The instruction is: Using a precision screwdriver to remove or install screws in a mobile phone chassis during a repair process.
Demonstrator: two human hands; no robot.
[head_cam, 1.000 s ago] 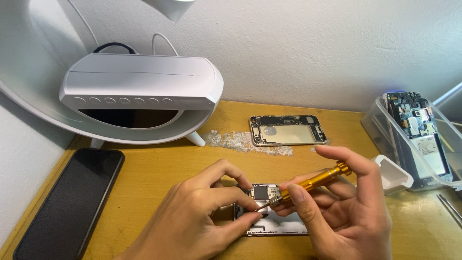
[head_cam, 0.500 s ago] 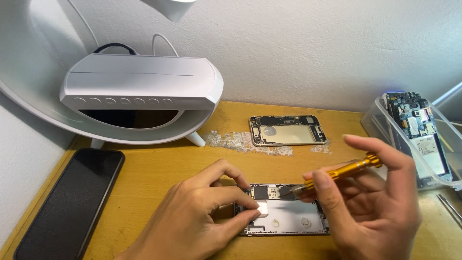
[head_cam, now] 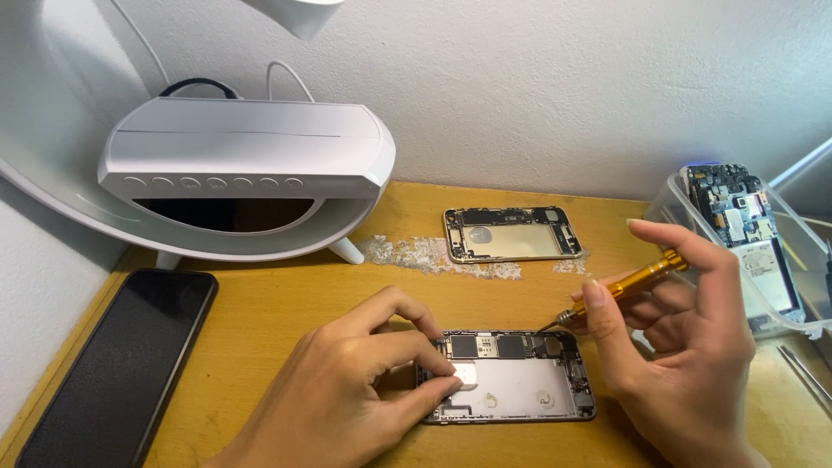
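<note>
An opened phone body [head_cam: 520,390] lies flat on the wooden desk [head_cam: 286,303], its circuit board showing along the top edge. My left hand [head_cam: 347,399] pinches its left end, thumb and forefinger on a small silver part [head_cam: 466,374]. My right hand [head_cam: 685,347] grips a small orange screwdriver [head_cam: 628,284], whose tip hovers just above the phone's upper right corner.
A second empty phone frame [head_cam: 511,234] lies further back beside flaky scraps [head_cam: 407,253]. A black phone [head_cam: 121,364] rests face up at the left. A white curved lamp-speaker [head_cam: 247,165] stands at the back left. A clear tray [head_cam: 737,243] holding a phone board sits at right.
My right hand has drawn the screwdriver away to the right, off the small silver part and up beyond the phone's right corner. The phone body is now uncovered. My left hand stays put.
</note>
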